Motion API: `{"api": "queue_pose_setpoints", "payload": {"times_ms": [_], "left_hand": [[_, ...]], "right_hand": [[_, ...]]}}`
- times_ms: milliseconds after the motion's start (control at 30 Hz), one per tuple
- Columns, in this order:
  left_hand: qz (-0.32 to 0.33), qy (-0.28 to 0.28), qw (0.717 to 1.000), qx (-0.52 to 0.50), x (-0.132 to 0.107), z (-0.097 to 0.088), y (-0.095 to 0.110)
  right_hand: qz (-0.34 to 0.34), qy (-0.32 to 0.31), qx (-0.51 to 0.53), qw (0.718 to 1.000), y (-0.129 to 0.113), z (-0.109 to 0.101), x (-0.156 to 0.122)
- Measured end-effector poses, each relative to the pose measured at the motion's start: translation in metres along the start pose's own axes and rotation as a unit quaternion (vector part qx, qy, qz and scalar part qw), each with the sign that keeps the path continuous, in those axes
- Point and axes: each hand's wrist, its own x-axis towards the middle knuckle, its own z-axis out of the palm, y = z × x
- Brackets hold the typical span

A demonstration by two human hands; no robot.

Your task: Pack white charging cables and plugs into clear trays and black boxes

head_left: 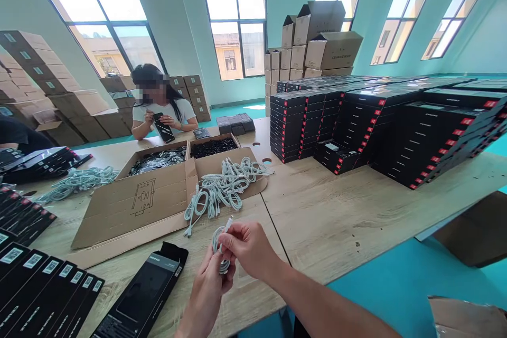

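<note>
A coiled white cable [224, 266] is held over the near part of the table by both of my hands. My left hand [209, 280] grips the coil from below and the left. With thumb and fingers pinched, my right hand [247, 248] holds the cable close to its upper end, where a plug points up. Left of my hands lies a black box [146, 293] with its end flap open; its inside is hidden. Just beyond my hands, a pile of coiled white cables [222, 190] rests on a cardboard flap [253, 190].
Tall stacks of black boxes [415, 142] fill the table's right side. A row of black boxes [43, 290] lies near left. Open cartons [158, 161] hold small parts in the middle. A co-worker [162, 103] sits across, holding a black box. Cartons [309, 47] are stacked behind.
</note>
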Motion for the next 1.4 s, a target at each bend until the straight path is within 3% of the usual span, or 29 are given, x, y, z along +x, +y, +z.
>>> {"api": "queue_pose_setpoints", "payload": {"times_ms": [67, 233, 400, 467, 567, 633, 700, 800, 900, 1033, 1200, 1267, 1400], "left_hand": [[0.001, -0.011, 1.000, -0.010, -0.001, -0.001, 0.002], [-0.025, -0.019, 0.999, -0.026, -0.004, -0.007, 0.012], [-0.020, -0.054, 0.998, -0.018, -0.006, -0.006, 0.010], [-0.018, -0.081, 0.997, -0.009, -0.007, -0.003, 0.008], [-0.026, -0.101, 0.994, -0.012, -0.007, 0.001, 0.009], [-0.030, -0.104, 0.994, -0.016, -0.007, 0.003, 0.010], [-0.030, -0.105, 0.994, -0.016, -0.007, 0.003, 0.010], [-0.014, -0.130, 0.991, 0.016, -0.005, 0.000, 0.012], [0.021, -0.152, 0.977, 0.147, -0.001, -0.007, 0.015], [0.073, -0.081, 0.947, 0.303, 0.010, -0.021, 0.019], [0.098, -0.024, 0.926, 0.363, 0.018, -0.030, 0.020], [0.101, -0.036, 0.924, 0.366, 0.015, -0.026, 0.021], [0.092, -0.118, 0.931, 0.334, 0.001, -0.005, 0.026]], "right_hand": [[-0.016, -0.002, -0.030, 0.999, -0.001, 0.003, 0.000], [0.014, -0.021, 0.025, 0.999, -0.001, -0.004, 0.008], [-0.117, 0.046, -0.098, 0.987, 0.006, -0.010, 0.011], [-0.128, 0.052, -0.092, 0.986, 0.009, -0.011, 0.010], [-0.035, -0.027, -0.017, 0.999, 0.010, -0.010, 0.008], [0.048, -0.096, 0.029, 0.994, 0.010, -0.009, 0.005], [0.088, -0.124, 0.076, 0.986, 0.009, -0.007, 0.003], [0.090, -0.081, 0.190, 0.974, 0.008, -0.005, 0.005], [0.066, 0.003, 0.289, 0.955, 0.008, -0.005, 0.013], [0.050, 0.083, 0.302, 0.948, 0.009, -0.014, 0.025], [0.081, 0.147, 0.327, 0.930, 0.007, -0.027, 0.028], [0.103, 0.157, 0.339, 0.922, 0.006, -0.029, 0.027], [0.119, 0.156, 0.332, 0.923, 0.005, -0.024, 0.026]]}}
